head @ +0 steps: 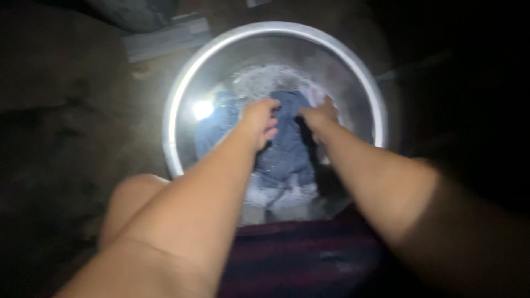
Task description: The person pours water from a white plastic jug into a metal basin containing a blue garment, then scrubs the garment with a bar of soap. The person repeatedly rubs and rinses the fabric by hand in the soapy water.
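**Outdoors at night: 2 hands bunching a blue cloth in a metal basin**

Seen from above, 2 bare forearms reach forward and down into a wide round basin. The left hand [259, 120] is curled closed, its fingers gripping a fold at the upper left edge of a wet blue cloth [287, 144]. The right hand [320, 115] sits just beside it, to the right, also closed on the cloth's upper edge, though blur hides its fingertips. The 2 hands are close together with a raised ridge of fabric between them.

The cloth lies directly under and below both hands, its long axis running from the hands back toward the person's body. Both hands are about equally far forward; neither is clearly nearer the cloth, since both touch it. More pale blue fabric spreads to the left, under the water.

White soap foam [265, 77] rings the far side of the cloth. A bright spot of light [202, 109] reflects off the water at the left.

The metal basin [182, 94] is shiny and silver, with a thick rolled rim. It rests on dark bare ground [72, 121], not a table. A bare knee [130, 201] shows at the lower left, and dark striped fabric [298, 259] covers the lap. A pale flat slab [165, 38] lies beyond the basin. Everything else is in darkness.
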